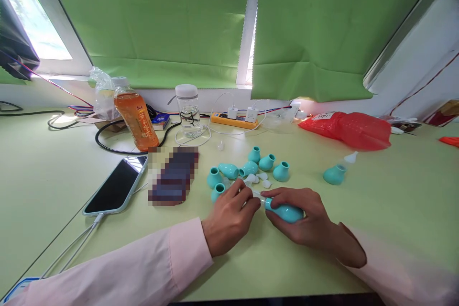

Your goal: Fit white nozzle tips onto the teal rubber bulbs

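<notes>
A teal rubber squeeze bulb [289,213] lies on its side in my right hand [311,215], fingers and thumb wrapped round it with the neck to the left. At that neck is a translucent nozzle tip [258,195], pinched by my left hand [231,217]; how far it sits in the neck I cannot tell. Just beyond my hands are several more teal bulbs, some upright like this bulb [281,172], others lying over like this bulb [228,170]. Loose translucent tips [252,178] lie among them. Off to the right, a bulb with a tip fitted [335,174] leans on the table.
To the left lie a phone [116,186] on a charging cable and a blurred dark object [174,177]. Behind stand an orange drink bottle [138,119] and a lidded clear bottle [189,112]. A yellow power strip [234,121] and red plastic bag [349,130] sit along the back.
</notes>
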Action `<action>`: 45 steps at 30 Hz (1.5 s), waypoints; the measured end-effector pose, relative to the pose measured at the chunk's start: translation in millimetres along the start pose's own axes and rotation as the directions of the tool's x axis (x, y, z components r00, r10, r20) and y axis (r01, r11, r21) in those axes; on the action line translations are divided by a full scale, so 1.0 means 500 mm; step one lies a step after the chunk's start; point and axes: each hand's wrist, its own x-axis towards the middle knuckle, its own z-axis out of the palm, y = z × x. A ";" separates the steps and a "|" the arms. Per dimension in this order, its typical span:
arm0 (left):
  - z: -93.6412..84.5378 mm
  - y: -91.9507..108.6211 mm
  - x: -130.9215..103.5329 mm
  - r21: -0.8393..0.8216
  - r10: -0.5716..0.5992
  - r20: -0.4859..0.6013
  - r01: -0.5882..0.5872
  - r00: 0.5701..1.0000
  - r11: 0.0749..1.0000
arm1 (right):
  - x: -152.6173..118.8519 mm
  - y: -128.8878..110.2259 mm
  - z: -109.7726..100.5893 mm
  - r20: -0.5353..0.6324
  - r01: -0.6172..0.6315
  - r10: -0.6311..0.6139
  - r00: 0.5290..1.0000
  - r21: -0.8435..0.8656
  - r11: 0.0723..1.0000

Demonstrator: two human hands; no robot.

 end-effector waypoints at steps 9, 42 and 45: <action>-0.009 0.018 0.001 0.318 0.188 0.073 -0.202 0.979 0.926 | -0.010 -0.015 0.013 -0.114 0.038 -0.049 0.992 -0.095 0.995; -0.005 -0.049 0.017 0.428 -0.009 0.408 -0.183 0.913 0.885 | 0.005 0.012 0.028 0.259 -0.558 0.544 0.798 0.659 0.504; -0.005 -0.051 0.014 0.359 -0.014 0.369 -0.128 0.929 0.924 | 0.003 0.015 0.033 0.336 -0.588 0.533 0.777 0.692 0.420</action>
